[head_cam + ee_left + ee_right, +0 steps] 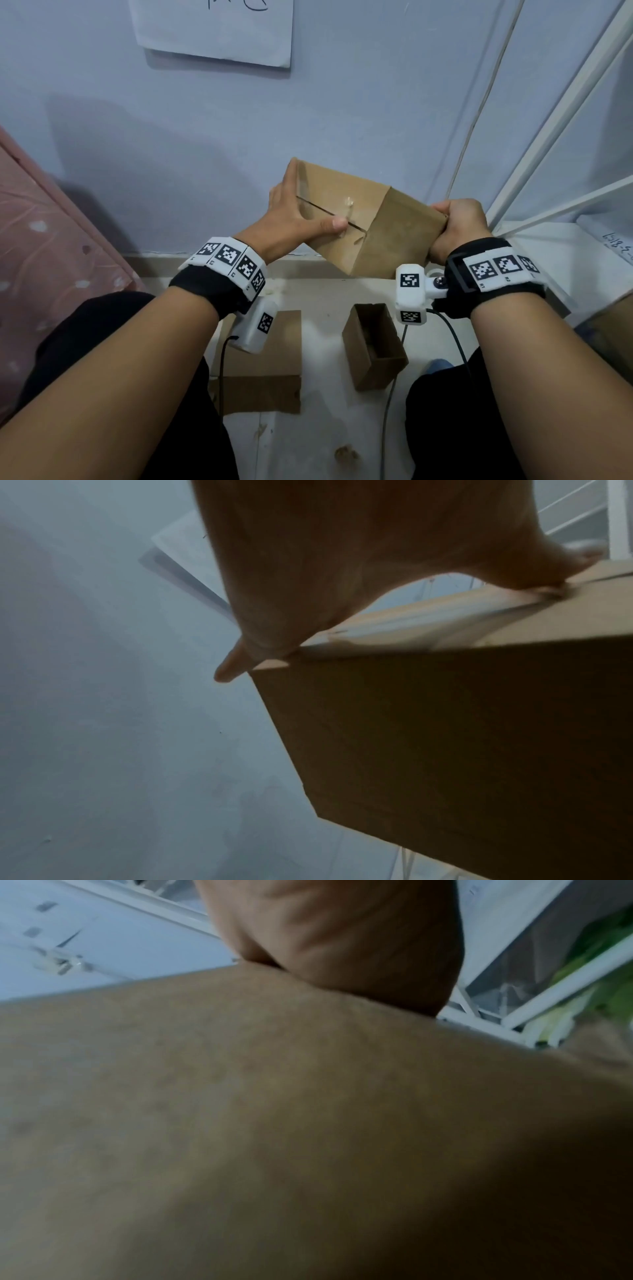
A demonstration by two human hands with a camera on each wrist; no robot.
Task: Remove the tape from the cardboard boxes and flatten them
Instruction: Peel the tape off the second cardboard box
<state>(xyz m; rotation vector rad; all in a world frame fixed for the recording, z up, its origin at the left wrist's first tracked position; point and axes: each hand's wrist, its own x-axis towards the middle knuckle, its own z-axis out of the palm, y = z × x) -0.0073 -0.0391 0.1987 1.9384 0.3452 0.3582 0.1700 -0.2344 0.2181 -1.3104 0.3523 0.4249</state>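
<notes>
I hold a brown cardboard box (397, 233) tilted in the air in front of a pale blue wall. Clear tape (346, 205) runs along the seam of its closed flaps. My left hand (294, 219) grips the box's left end, fingers stretched along the far edge, thumb pressed on the taped seam. My right hand (455, 226) is curled round the box's right corner. In the left wrist view the box (445, 737) fills the lower right, with the thumb (534, 574) on its taped top. The right wrist view is mostly box (274, 1123) under my palm (342, 934).
On the floor between my knees lie a flat piece of cardboard (270, 377) and a small open cardboard box (373, 346). A pink bedspread (44, 257) is at the left, a white wire rack (548, 192) at the right. Paper (219, 31) hangs on the wall.
</notes>
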